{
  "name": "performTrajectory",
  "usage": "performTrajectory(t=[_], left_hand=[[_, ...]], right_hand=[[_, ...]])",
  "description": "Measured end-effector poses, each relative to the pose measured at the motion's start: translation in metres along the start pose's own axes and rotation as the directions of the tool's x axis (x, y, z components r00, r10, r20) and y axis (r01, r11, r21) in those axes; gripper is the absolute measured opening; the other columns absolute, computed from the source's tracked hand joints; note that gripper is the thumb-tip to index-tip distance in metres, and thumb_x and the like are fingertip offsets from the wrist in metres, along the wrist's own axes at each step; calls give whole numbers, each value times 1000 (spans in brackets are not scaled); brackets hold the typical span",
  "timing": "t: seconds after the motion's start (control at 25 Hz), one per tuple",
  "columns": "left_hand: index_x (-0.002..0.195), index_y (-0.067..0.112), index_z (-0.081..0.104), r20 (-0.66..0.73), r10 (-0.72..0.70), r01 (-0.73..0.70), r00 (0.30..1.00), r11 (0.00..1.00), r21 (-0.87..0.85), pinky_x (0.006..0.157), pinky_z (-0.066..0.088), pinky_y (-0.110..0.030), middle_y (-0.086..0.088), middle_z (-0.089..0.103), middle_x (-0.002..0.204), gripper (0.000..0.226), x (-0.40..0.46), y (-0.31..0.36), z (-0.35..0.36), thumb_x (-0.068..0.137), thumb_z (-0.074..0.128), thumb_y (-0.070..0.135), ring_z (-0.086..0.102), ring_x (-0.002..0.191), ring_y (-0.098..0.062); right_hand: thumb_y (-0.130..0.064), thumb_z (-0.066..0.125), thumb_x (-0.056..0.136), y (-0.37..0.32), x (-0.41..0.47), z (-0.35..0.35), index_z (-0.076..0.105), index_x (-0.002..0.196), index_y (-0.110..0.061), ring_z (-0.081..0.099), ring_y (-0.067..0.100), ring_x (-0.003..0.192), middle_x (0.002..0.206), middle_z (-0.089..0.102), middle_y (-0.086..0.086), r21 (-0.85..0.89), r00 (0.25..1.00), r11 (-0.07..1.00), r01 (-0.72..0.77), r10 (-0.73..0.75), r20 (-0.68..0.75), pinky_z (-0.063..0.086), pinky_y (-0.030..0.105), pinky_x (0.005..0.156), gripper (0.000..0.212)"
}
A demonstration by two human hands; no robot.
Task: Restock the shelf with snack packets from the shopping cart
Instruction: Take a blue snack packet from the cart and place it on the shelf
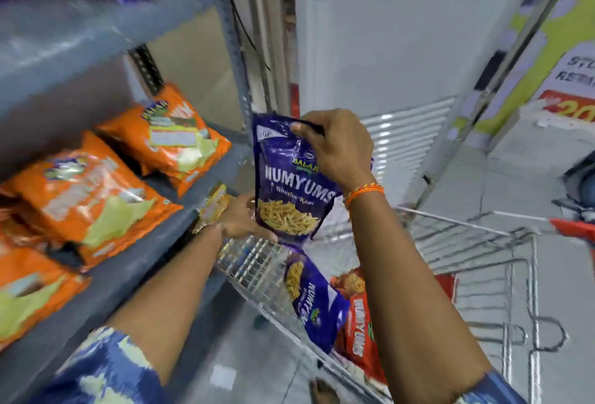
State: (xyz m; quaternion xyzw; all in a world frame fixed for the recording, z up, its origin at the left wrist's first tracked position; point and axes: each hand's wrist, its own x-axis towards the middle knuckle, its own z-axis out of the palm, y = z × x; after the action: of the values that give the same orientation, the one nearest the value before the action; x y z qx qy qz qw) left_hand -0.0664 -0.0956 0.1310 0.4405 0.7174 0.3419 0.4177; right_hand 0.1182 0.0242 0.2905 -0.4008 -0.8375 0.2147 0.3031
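Observation:
A purple snack packet hangs upright in mid-air between the shelf and the cart. My right hand pinches its top edge. My left hand cups its bottom left corner from below. Beneath it, in the wire shopping cart, lie another purple packet and a red packet, both leaning against the cart's near side. The grey shelf to the left holds several orange packets lying flat.
An upper shelf board overhangs the orange packets, with purple packets blurred above it. A perforated metal upright stands at the shelf's right end. A white louvred unit stands behind the cart. A foot shows below.

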Motion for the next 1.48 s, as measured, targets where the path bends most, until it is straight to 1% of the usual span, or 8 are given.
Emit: performTrajectory(t=[0.2, 0.36, 0.52, 0.68, 0.76, 1.08, 1.28, 1.48], left_hand=[[126, 9, 62, -330, 266, -209, 906, 958, 197, 91, 50, -19, 6, 70, 117, 101, -103, 70, -87, 38, 99, 39, 65, 109, 1], [120, 26, 63, -575, 421, -265, 702, 903, 338, 85, 49, -9, 20, 72, 110, 92, -184, 132, -144, 37, 101, 39, 66, 106, 8], [115, 31, 62, -748, 489, -64, 449, 852, 519, 78, 52, -18, 18, 72, 105, 99, -252, 179, -188, 28, 90, 66, 66, 98, 5], [116, 32, 58, -861, 407, 71, 304, 892, 447, 78, 48, -11, 24, 68, 104, 106, -298, 187, -237, 19, 91, 59, 64, 101, -3], [112, 36, 57, -909, 327, 72, 260, 932, 356, 78, 48, -5, 31, 64, 95, 104, -311, 177, -260, 16, 94, 52, 62, 97, 3], [115, 25, 63, -983, 28, 67, 184, 997, 41, 95, 55, -38, 8, 72, 111, 116, -314, 130, -341, 5, 98, 41, 64, 111, -17], [113, 30, 63, -984, 29, 59, 178, 997, 40, 94, 56, -42, 9, 73, 112, 118, -309, 111, -366, 1, 96, 47, 66, 109, -17], [111, 29, 65, -985, 31, 95, 170, 994, 48, 92, 57, -37, 11, 74, 109, 118, -308, 106, -378, -1, 95, 51, 67, 107, -15]], right_hand=[[-61, 57, 86, -136, 34, -57, 74, 106, -42, 64, 30, 96, 93, 79, -3, 71, 924, 925, 373, -363, -116, 52, 41, 84, 32], [-61, 62, 81, -247, 51, -101, 75, 104, -41, 66, 27, 98, 96, 80, -9, 216, 775, 764, 608, -511, -373, 49, 48, 91, 33], [-66, 61, 79, -345, 65, -122, 75, 100, -41, 61, 29, 97, 92, 79, -11, 210, 630, 614, 761, -620, -467, 49, 48, 87, 36], [-65, 67, 76, -430, 85, -110, 77, 95, -37, 57, 27, 95, 91, 77, -10, 246, 557, 504, 828, -689, -463, 48, 47, 82, 36], [-64, 69, 74, -462, 95, -91, 77, 94, -35, 56, 27, 95, 91, 76, -11, 283, 558, 481, 830, -715, -421, 46, 43, 82, 37], [-67, 64, 78, -562, 121, -11, 79, 97, -31, 70, 25, 97, 100, 79, -3, 244, 451, 401, 883, -870, -201, 55, 35, 78, 43], [-67, 55, 85, -589, 129, 10, 78, 102, -35, 53, 32, 116, 114, 73, -2, 54, 308, 303, 951, -932, -189, 45, 39, 86, 42], [-65, 54, 87, -598, 140, 24, 76, 104, -33, 47, 35, 122, 120, 69, 0, 60, 355, 350, 935, -920, -166, 43, 45, 90, 41]])
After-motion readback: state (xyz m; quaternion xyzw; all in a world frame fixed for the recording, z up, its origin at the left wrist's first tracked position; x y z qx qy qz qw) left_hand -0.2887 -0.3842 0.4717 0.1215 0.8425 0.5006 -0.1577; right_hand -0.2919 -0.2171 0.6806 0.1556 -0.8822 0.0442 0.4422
